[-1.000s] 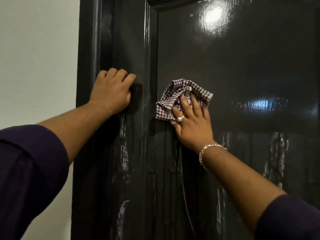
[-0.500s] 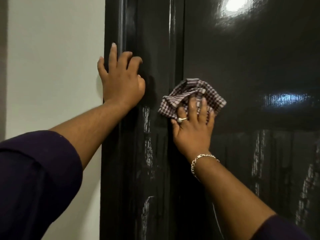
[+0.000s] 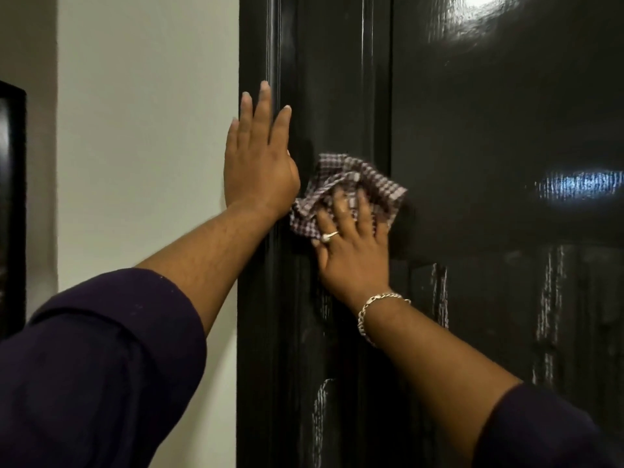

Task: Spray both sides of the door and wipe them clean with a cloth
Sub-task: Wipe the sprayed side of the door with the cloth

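At far left, dark frame (image 3: pixel 11 211): a black, glossy edge hangs on the pale wall (image 3: pixel 145 130), well apart from the work; no hazard seen there.
Left sleeve (image 3: pixel 98 366): dark purple, pushed up the forearm, clear of the wet surface.
Left hand (image 3: pixel 260 163): flat, fingers straight and spread, holding nothing; it presses where the wall meets the door's edge (image 3: pixel 270 62). Risk, as I judge it: the fingertips lie over that edge, so if the door swings they could be nipped, and a palm on wet gloss may slide.
Checked cloth (image 3: pixel 351 187): bunched, purple-and-white, pressed against the door just right of the left hand, nearly touching it. Risk: being crumpled, only part of it meets the surface, so it may smear rather than lift the spray.
Right hand (image 3: pixel 351 244): fingers spread and only lightly bent over the cloth's lower part, pressing it to the door rather than clutching it; a ring (image 3: pixel 329 236) shows on one finger. Risk: the cloth could slip out from under the flat fingers, and the ring might then scrape the finish.
Bracelet (image 3: pixel 378 312): a chain at the right wrist, near the panel; it could tap or scratch the gloss on a low stroke.
Door (image 3: pixel 489 130): black, shiny, with pale streaks (image 3: pixel 439 292) of wetness below the hands. Risk: these runs may dry into marks if the wiping stays high.
Far side of door: hidden; its state cannot be told.
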